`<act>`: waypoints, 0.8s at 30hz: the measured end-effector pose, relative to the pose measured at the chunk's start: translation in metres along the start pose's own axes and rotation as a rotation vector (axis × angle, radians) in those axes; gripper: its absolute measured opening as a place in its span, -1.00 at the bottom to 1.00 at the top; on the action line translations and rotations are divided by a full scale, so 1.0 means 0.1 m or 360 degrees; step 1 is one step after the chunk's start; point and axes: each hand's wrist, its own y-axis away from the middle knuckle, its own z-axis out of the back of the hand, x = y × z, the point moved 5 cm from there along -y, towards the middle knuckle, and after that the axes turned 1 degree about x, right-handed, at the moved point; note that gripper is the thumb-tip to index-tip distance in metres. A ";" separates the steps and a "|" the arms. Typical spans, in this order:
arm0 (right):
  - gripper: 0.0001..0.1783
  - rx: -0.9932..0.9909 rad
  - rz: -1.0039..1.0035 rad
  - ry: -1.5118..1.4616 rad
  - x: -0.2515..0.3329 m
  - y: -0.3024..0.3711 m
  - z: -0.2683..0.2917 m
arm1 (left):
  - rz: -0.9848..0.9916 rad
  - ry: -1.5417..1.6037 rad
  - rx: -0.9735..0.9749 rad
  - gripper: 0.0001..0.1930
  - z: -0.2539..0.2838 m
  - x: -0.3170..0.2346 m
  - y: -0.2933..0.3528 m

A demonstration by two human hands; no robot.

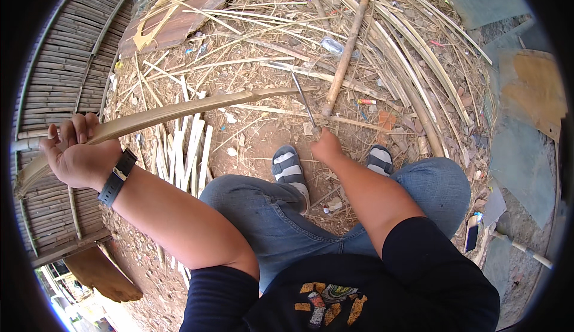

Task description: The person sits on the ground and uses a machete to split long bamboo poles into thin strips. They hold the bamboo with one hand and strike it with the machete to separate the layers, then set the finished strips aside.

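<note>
A long split bamboo piece stretches from the far left to the middle, tapering past a node to a thin end. My left hand, with a dark watch on its wrist, is closed around its wide end, fingers curled up over it. In my right hand, shut in a fist, is the handle of a thin knife. Its narrow blade points away from me and crosses the bamboo near the thin end; whether the edge touches it I cannot tell. My fist hides most of the handle.
A round wooden pole lies just beyond the knife. Pale split strips are heaped left of my feet, with more strewn ahead. A brown board lies far left, beside a bamboo-slat wall. A phone rests at my right.
</note>
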 end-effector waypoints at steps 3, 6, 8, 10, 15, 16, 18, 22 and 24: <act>-0.55 0.0054 -0.0197 -0.0408 0.26 0.04 -0.03 | -0.0041 0.0019 0.0033 -0.73 -0.05 0.00 0.03; -0.52 0.0020 -0.0168 -0.0401 0.64 0.16 0.05 | -0.0073 0.0004 0.0065 -0.75 -0.16 -0.04 0.11; -0.51 0.0015 0.0004 -0.0457 0.91 0.24 0.09 | -0.0029 0.0063 0.0152 -0.76 -0.15 -0.04 0.08; -0.51 0.0020 0.0236 -0.0556 1.25 0.33 0.21 | -0.0010 0.0084 0.0193 -0.77 -0.12 -0.02 0.04; -0.51 0.0115 0.0648 -0.0497 1.56 0.47 0.34 | -0.0015 0.0083 0.0189 -0.77 -0.04 -0.01 0.00; -0.54 0.0081 0.0639 -0.0451 1.37 0.43 0.28 | -0.0021 0.0053 0.0139 -0.77 -0.05 -0.02 0.03; -0.55 0.0001 0.0397 -0.0347 0.82 0.29 0.09 | -0.0039 -0.0001 0.0038 -0.76 -0.12 -0.05 0.10; -0.57 -0.0042 -0.0330 -0.0308 -0.14 0.00 -0.23 | -0.0042 -0.0035 0.0002 -0.76 -0.05 -0.01 0.04; -0.58 -0.0063 -0.0329 -0.0353 -0.11 -0.01 -0.24 | -0.0061 -0.0069 -0.0015 -0.76 -0.03 -0.02 0.03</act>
